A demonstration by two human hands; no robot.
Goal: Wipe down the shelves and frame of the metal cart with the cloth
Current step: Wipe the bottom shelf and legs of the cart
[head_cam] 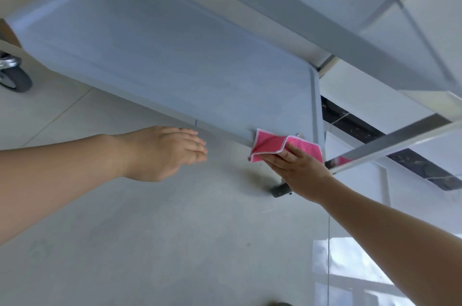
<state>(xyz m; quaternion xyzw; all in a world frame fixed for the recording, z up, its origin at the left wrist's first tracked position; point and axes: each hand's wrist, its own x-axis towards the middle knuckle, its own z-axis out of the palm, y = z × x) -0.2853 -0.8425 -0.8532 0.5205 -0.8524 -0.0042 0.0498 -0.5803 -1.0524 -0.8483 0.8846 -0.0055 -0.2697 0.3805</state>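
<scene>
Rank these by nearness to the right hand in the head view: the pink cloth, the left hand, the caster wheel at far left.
1. pink cloth, held under the right hand at the lower shelf's near corner.
2. left hand, empty, to its left over the floor.
3. caster wheel, far left edge.

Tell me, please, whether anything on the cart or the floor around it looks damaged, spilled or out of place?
Nothing stands out. The lower shelf looks bare and undented, the floor shows no spill, and the right hand presses the pink cloth on the shelf's near corner.
</scene>
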